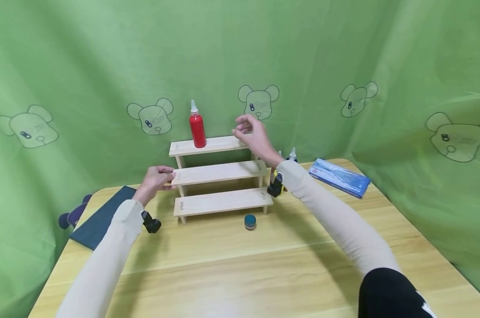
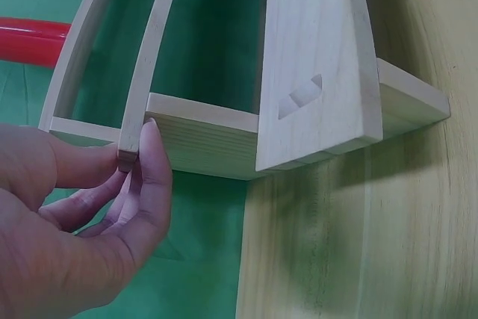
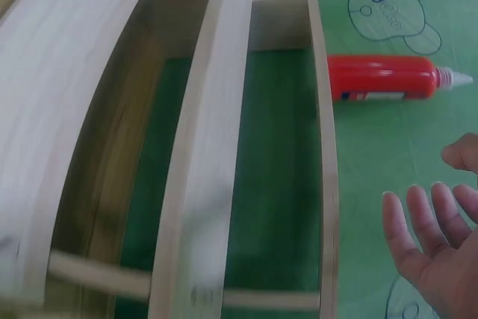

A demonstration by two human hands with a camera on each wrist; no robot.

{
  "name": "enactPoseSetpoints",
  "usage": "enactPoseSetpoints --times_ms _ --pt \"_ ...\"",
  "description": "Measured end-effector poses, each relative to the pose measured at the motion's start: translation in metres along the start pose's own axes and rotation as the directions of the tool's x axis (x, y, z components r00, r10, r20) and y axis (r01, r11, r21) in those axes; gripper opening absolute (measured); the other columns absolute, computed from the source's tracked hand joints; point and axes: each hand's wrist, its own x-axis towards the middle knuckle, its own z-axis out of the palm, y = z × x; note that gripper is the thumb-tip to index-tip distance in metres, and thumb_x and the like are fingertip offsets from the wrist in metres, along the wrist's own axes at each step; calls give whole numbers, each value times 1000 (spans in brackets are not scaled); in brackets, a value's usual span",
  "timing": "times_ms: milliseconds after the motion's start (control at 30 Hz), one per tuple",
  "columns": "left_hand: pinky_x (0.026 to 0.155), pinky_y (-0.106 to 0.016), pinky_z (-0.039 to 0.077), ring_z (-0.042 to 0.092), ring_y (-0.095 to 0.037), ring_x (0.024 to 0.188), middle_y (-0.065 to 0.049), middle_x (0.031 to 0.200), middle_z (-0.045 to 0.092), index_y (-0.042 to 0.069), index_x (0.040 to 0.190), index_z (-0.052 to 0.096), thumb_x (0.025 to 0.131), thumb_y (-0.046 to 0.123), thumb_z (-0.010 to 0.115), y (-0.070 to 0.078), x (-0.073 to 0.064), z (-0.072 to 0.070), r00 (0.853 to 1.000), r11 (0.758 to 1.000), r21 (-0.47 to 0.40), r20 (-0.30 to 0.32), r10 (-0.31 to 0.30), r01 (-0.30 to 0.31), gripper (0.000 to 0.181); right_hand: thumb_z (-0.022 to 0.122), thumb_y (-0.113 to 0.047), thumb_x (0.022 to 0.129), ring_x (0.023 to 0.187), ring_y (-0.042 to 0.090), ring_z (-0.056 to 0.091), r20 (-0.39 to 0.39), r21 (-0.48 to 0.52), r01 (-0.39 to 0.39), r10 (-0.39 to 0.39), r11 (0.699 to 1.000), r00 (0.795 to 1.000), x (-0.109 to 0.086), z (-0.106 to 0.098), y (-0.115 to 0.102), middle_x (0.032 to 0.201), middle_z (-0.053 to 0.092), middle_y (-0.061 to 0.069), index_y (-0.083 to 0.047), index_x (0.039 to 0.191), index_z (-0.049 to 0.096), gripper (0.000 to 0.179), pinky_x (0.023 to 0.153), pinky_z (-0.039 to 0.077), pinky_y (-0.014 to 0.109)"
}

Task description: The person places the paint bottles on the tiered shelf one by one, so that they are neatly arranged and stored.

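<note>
Rack (image 1: 224, 202) on the table (image 1: 208, 265) should sit steadiest with the left hand (image 1: 154, 180) pinching its middle board (image 1: 218, 173), the empty right hand (image 1: 256, 136), thumb and fingers apart, best clear of the red bottle (image 1: 198, 131) on top

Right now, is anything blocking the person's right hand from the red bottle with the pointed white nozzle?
Nothing visible is. The right hand hovers near the right end of the top shelf of the pale wooden rack; the bottle stands farther left on that shelf, with no object showing between them.
</note>
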Motion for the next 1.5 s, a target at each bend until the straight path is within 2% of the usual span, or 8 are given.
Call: enactPoseSetpoints --times_ms 300,467,633,800,967,1100,1333,1500 --pt "79 -22 64 60 -15 88 -10 108 57 -12 147 46 104 1 57 2 -2 -3 999 999 -28 17 -36 37 47 72 -9 98 103 25 61 -7 -63 19 -20 998 1000 -17 -32 12 114 65 14 3 129 60 36 91 54 29" --pt "81 -22 64 61 -14 87 -8 107 58 -11 148 46 104 3 58 0 -1 -2 999 999 -35 18 -37 38 47 71 -12 100 103 26 63 -9 -103 8 -9 995 1000 -31 -52 20 116 67 15 0 128 64 31 87 58 27" --pt "90 -28 63 61 -11 85 -8 109 59 -9 149 46 105 4 57 -1 0 -1 999 999 -21 21 -42 42 47 70 -13 101 98 26 66 9 -128 -15 16 992 1000 -44 -73 27 117 69 16 -1 127 68 28 82 63 29" --pt "99 -35 61 62 -11 85 -9 109 59 -9 149 47 105 3 56 -1 1 -1 999 998 -32 19 -50 51 46 70 -17 102 101 30 66 -11 -152 -30 28 988 1000 -53 -93 35 118 69 14 -3 127 68 29 80 61 24" --pt "91 -30 64 62 -11 85 -9 108 60 -9 148 48 105 3 57 -1 1 0 999 998 -51 16 -44 45 46 69 -20 103 105 35 65 -38 -163 -55 49 985 998 -60 -113 45 121 67 14 -5 127 68 28 83 62 27" --pt "88 -28 64 63 -10 82 -9 108 60 -8 148 49 105 3 58 -1 1 2 999 998 -52 4 -38 38 45 68 -21 104 103 30 64 -57 -182 -73 64 981 996 -65 -126 56 122 67 14 -3 130 66 32 83 61 28" --pt "87 -30 65 63 -11 76 -7 101 60 -12 144 51 103 0 58 1 1 2 1000 999 -36 -12 -19 18 43 66 -19 105 98 14 63 -83 -233 -89 71 968 994 -81 -151 85 119 68 16 0 130 64 32 77 57 14" --pt "85 -29 65 62 -11 75 -7 100 60 -12 144 51 103 -1 58 2 1 0 1000 999 -33 -27 -16 15 43 65 -23 105 97 18 65 -62 -280 -121 108 952 992 -93 -165 101 117 69 18 -3 127 66 29 76 58 16"
